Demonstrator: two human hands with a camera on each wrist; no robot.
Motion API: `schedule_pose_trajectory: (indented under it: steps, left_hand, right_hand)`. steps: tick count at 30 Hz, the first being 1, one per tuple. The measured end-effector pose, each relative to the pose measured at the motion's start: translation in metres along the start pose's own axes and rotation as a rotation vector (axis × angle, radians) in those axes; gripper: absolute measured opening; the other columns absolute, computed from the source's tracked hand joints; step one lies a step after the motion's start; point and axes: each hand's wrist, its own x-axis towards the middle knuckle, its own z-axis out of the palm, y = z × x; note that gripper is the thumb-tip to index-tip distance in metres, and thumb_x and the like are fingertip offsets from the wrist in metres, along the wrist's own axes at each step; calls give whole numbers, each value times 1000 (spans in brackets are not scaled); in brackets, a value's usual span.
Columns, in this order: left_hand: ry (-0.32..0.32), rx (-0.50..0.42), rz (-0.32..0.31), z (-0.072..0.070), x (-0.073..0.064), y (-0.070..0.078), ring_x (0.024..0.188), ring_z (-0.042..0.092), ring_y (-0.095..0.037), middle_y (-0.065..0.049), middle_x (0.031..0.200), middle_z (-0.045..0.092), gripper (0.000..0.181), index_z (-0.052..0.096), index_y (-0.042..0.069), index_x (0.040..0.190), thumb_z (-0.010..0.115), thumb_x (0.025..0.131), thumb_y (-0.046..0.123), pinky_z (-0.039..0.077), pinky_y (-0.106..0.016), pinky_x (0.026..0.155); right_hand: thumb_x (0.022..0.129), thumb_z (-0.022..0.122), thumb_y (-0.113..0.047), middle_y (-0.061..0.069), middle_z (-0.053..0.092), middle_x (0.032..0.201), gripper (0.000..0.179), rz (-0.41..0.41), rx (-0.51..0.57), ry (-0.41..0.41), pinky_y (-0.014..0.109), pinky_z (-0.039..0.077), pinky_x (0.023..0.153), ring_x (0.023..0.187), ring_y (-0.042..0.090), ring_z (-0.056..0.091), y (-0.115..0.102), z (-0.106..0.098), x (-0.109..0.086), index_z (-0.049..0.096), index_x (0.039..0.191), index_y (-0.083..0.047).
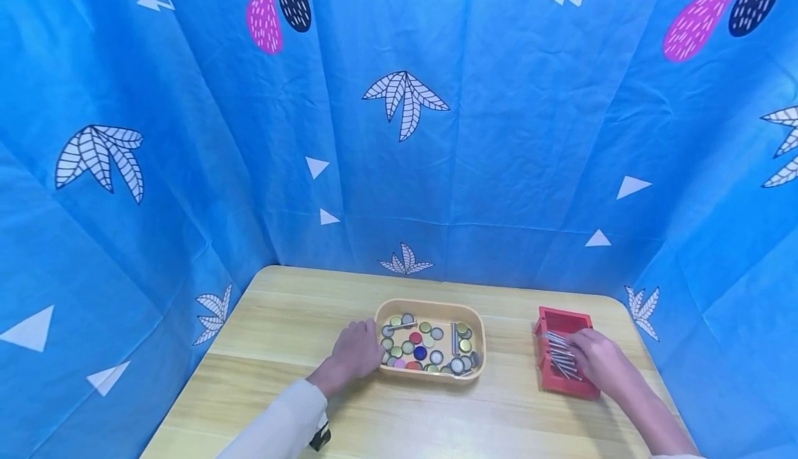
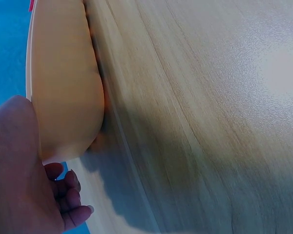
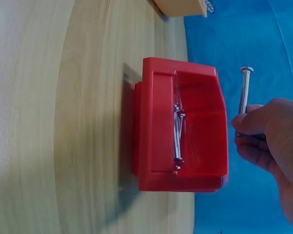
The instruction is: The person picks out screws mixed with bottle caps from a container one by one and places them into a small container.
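Note:
A cream-coloured tray [image 1: 430, 380] on the table holds many bottle caps, such as a dark blue cap [image 1: 420, 353], along with a few long bolts [image 1: 454, 339]. My left hand [image 1: 359, 349] grips the tray's left end; in the left wrist view its thumb lies at the rim and its fingers curl beneath the corner. On the right stands a red bin [image 1: 570, 384] with several metal bolts [image 3: 177, 136] inside. Over that bin, my right hand [image 3: 271, 141] pinches one bolt [image 3: 244, 90] between thumb and fingers, its head pointing away from the hand.
The light wooden table [image 1: 274, 348] carries both containers, the tray near the middle and the bin near the right edge. Blue patterned cloth [image 1: 405, 182] hangs around the table's back and sides. A dark object [image 1: 321, 437] shows at the left wrist.

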Motion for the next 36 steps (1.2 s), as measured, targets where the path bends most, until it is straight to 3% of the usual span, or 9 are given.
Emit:
schedule_pose_trajectory:
  steps: [6, 10, 18, 27, 36]
  left_hand:
    - [-14, -14, -21, 0, 0, 1, 73, 48, -22, -8, 82, 53, 33, 56, -1, 104, 62, 89, 27, 43, -37, 66]
    - [-9, -15, -25, 0, 0, 2, 75, 49, -23, -8, 83, 54, 33, 56, -1, 105, 63, 89, 28, 44, -38, 68]
    - [-20, 9, -29, 1, -1, 1, 74, 48, -22, -8, 83, 53, 35, 56, -1, 106, 61, 90, 29, 42, -37, 67]
    - [-17, -9, -22, 1, -1, 2, 74, 47, -22, -8, 83, 52, 32, 56, -1, 105, 63, 90, 27, 41, -36, 66]
    - [-17, -9, -30, -1, -2, 3, 74, 47, -22, -8, 82, 52, 33, 56, -1, 104, 64, 89, 27, 42, -37, 66]
  right_hand:
    - [71, 85, 7, 6, 72, 82, 24, -11, -24, 39, 40, 61, 66, 73, 24, 70, 7, 5, -4, 76, 91, -4]
    - [72, 85, 5, 6, 72, 80, 23, 24, -26, 11, 40, 61, 65, 72, 23, 70, 9, 4, -5, 77, 92, -2]
    - [81, 79, 2, 13, 72, 83, 13, 165, -13, -162, 48, 61, 71, 77, 32, 72, 5, 1, -4, 76, 94, 3]
    - [83, 73, 3, 8, 64, 75, 6, 166, -127, -292, 41, 59, 65, 68, 20, 62, 2, 5, 6, 75, 87, 0]
    - [80, 63, 12, 11, 63, 75, 16, 188, -180, -437, 40, 58, 66, 68, 20, 59, 3, 13, 13, 71, 88, 1]
